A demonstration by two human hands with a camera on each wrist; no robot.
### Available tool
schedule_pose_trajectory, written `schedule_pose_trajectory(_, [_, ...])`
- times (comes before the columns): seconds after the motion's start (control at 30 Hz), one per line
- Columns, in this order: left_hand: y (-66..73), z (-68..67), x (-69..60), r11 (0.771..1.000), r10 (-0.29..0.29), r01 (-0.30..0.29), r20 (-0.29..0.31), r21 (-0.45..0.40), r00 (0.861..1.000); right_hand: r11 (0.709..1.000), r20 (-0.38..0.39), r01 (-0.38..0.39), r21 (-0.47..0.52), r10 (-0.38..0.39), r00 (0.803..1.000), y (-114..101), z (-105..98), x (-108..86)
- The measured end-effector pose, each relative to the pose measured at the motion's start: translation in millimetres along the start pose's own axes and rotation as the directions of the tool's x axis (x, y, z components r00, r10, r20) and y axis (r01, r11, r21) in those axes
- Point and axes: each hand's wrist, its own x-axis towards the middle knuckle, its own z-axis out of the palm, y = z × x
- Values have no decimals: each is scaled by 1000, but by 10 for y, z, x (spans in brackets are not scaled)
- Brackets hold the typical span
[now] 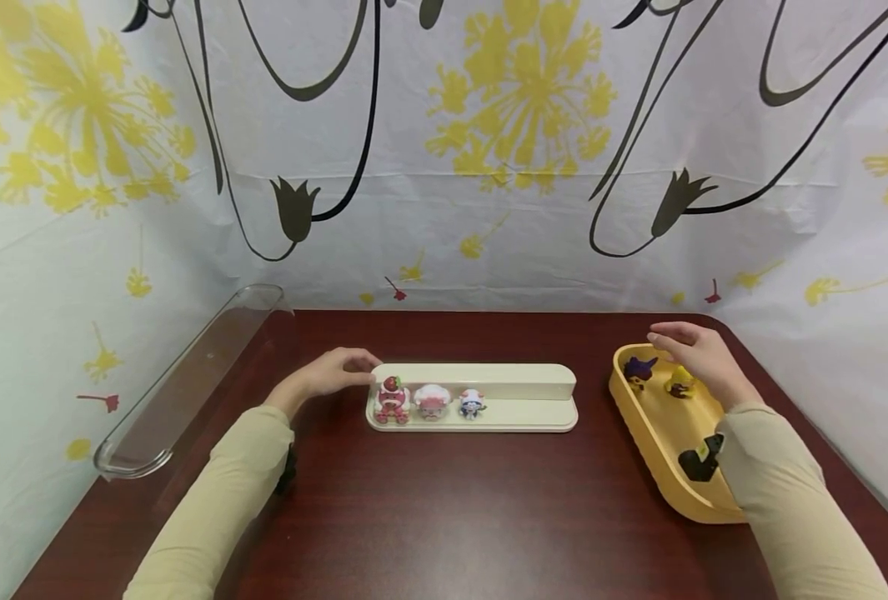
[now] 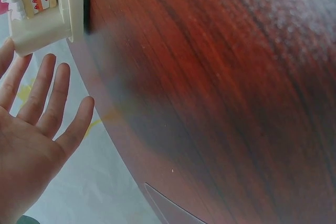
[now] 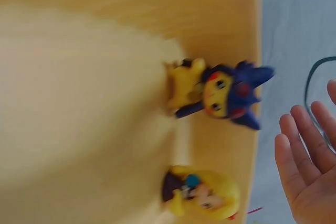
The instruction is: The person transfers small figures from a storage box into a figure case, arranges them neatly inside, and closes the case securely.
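One long cream plastic stand (image 1: 522,410), one oblong yellow tray (image 1: 667,427), one long clear cover (image 1: 196,375), three small pink-or-white figurines (image 1: 432,402), two small partly yellow figurines (image 1: 679,382), one black object (image 1: 697,464).

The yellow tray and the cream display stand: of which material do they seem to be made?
The yellow tray looks like matte plastic: even colour, rounded corners, no sharp reflections. The cream display stand seems to be smooth, hard plastic, judging by its uniform surface and rounded edges, though painted wood remains possible.
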Motion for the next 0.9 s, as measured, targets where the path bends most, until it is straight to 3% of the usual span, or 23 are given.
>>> schedule_pose_trajectory(0.23, [-25,-5,17,1000,-7,7,-2,-9,1000,999,20,-52,-8,52,998,185,12,-14])
schedule_pose_trajectory(0.53, [-20,0,22,1000,12,-12,-4,2,1000,998,103,-64,1,64,993,378,78,7])
schedule_pose_trajectory(0.7, [-21,-3,18,1000,12,-12,-5,6,1000,998,116,-48,47,42,992,435,133,20])
schedule_pose_trajectory(0.9, [-22,-3,7,1000,17,-17,-4,12,1000,995,195,-34,98,14,981,462,182,28])
